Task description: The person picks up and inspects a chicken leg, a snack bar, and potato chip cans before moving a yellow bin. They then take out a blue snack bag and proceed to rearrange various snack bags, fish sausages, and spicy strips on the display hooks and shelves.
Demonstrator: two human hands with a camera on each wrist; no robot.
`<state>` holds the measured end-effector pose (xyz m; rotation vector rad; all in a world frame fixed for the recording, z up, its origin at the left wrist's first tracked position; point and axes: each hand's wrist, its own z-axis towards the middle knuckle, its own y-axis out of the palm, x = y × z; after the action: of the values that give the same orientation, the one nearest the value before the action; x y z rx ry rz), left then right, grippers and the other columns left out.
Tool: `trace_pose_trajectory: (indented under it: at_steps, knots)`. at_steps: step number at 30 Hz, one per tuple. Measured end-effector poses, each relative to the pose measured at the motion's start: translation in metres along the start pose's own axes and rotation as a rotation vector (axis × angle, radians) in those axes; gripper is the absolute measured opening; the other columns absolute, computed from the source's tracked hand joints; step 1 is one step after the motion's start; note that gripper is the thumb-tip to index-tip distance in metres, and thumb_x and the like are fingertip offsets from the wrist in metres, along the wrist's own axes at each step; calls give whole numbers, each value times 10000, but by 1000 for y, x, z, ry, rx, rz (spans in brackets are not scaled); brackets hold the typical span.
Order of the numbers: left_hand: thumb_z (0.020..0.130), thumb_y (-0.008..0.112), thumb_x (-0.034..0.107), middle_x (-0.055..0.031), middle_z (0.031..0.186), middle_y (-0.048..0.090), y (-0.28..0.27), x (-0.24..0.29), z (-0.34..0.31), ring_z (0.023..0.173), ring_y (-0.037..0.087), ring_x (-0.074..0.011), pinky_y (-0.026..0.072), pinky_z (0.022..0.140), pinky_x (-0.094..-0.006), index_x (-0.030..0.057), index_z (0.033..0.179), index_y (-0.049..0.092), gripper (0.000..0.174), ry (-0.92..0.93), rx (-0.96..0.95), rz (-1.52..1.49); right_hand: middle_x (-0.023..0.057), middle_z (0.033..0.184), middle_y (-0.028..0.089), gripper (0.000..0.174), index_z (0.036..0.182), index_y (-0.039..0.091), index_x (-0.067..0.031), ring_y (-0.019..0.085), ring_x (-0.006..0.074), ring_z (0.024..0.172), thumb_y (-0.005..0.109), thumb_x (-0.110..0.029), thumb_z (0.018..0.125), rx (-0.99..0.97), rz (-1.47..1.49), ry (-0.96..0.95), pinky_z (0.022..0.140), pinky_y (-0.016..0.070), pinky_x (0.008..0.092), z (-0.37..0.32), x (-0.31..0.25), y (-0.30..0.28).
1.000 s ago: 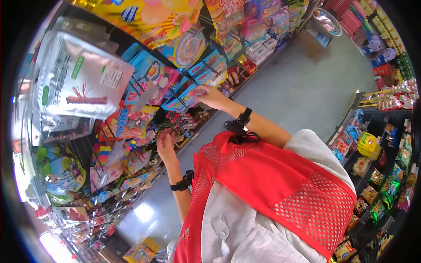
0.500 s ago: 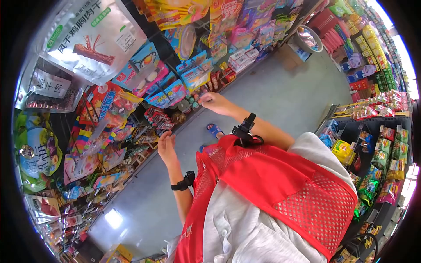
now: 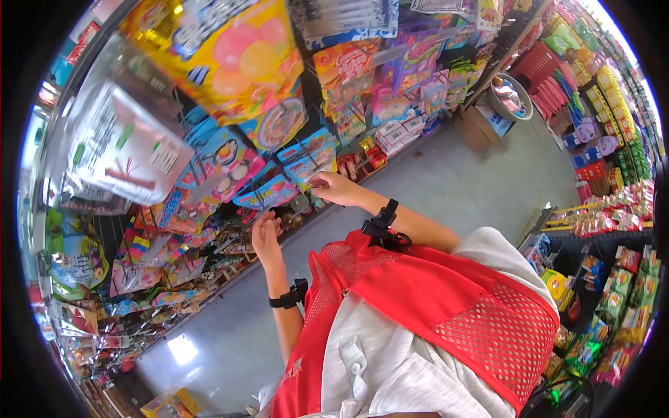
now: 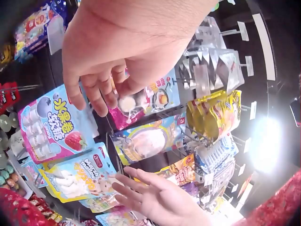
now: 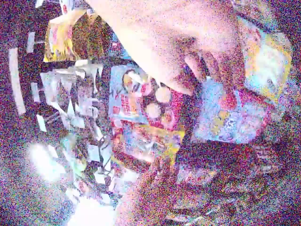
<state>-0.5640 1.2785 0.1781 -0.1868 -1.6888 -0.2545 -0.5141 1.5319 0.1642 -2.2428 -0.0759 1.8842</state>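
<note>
In the head view my left hand (image 3: 267,240) hangs in front of the snack rack, fingers loosely bent with nothing between them. My right hand (image 3: 338,189) is farther along, also holding nothing, its fingertips overlapping a blue candy bag (image 3: 306,157). Seen from the left wrist, the left hand (image 4: 122,52) has its fingers pointing down before a light-blue fruit gummy bag (image 4: 56,125) and a pink-and-blue bag. Below it the right hand (image 4: 160,197) spreads its fingers near a blue-and-yellow candy bag (image 4: 77,174). Heavy grain blurs the right wrist view.
Hooks with price tags carry bagged sweets, including a large yellow bag (image 3: 244,63) and a silver pouch (image 3: 132,150). A grey floor (image 3: 432,181) runs beside the rack. A carton (image 3: 477,129) and a round bin (image 3: 512,97) stand farther off; another snack shelf (image 3: 592,279) is at right.
The rack swings left and up in the head view, then partly back. Both hands stay before it without taking anything; the right hand sits lower in the picture.
</note>
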Motion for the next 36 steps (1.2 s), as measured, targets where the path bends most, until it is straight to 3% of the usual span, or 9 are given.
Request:
trace_pose_trajectory:
  at_steps: [1, 2, 4, 7, 11, 12, 16, 28, 36]
  knots:
    - [997, 519, 145, -79, 1219, 628, 16, 0, 8, 1045, 640, -174, 498, 841, -278, 27, 1250, 554, 281, 23, -8, 11, 163, 1149, 655, 470, 1258, 556, 7, 643, 261, 1017, 640, -284, 899, -29, 30, 34, 908, 495, 350, 0, -6, -21]
    - [1002, 522, 169, -84, 1238, 616, 31, -1, 19, 1068, 633, -192, 496, 857, -291, 25, 1283, 535, 316, 46, -19, 22, 147, 1099, 669, 454, 1260, 554, -2, 664, 227, 920, 634, -278, 908, -99, 108, 128, 759, 543, 342, 5, -1, -43]
    - [997, 541, 185, -99, 1311, 572, 69, 7, 43, 1110, 617, -223, 486, 897, -311, 34, 1377, 479, 413, 133, -50, 82, 122, 1015, 677, 377, 1194, 586, 9, 658, 190, 926, 642, -238, 915, -7, 69, -2, 814, 524, 316, 17, 13, -82]
    - [971, 519, 45, -114, 1329, 557, 124, 22, 74, 1151, 577, -197, 482, 949, -309, 4, 1320, 516, 352, 219, -25, 134, 122, 1096, 654, 388, 1236, 543, 12, 655, 177, 652, 608, -208, 923, 133, 7, -343, 444, 488, 300, 45, 42, -126]
    - [949, 549, 15, -130, 1532, 328, 187, 53, 98, 1265, 505, -224, 458, 971, -326, 80, 1503, 296, 612, 380, -33, 244, 118, 1059, 675, 311, 1163, 615, 9, 661, 195, 934, 624, -177, 915, 110, 175, -70, 784, 533, 323, 31, 36, -192]
    - [945, 563, 15, -116, 1596, 175, 200, 66, 99, 1311, 462, -253, 457, 954, -336, 123, 1545, 180, 720, 352, -43, 275, 108, 1030, 679, 305, 1156, 618, 9, 652, 178, 939, 633, -176, 914, 136, 173, -121, 802, 518, 318, 30, 36, -202]
    - [946, 582, 39, -117, 1613, 50, 235, 82, 112, 1323, 439, -339, 482, 924, -396, 205, 1566, 115, 793, 395, 23, 255, 95, 1039, 682, 312, 1178, 613, -1, 639, 162, 973, 639, -166, 914, 152, 177, -167, 858, 494, 309, 31, 49, -236]
    - [933, 619, 76, -196, 1581, -20, 255, 91, 145, 1332, 416, -360, 492, 958, -446, 241, 1554, 181, 777, 541, 183, 459, 94, 1060, 671, 277, 1154, 610, -9, 658, 180, 918, 637, -167, 928, 108, 182, -198, 827, 522, 320, 30, 34, -285]
    - [864, 627, -34, -196, 1568, 99, 274, 77, 119, 1301, 450, -350, 515, 943, -392, 174, 1538, 235, 807, 556, 175, 457, 77, 1245, 614, 511, 1422, 422, -86, 624, 165, 1084, 615, -142, 952, -154, 175, -354, 898, 511, 323, 30, -37, -294]
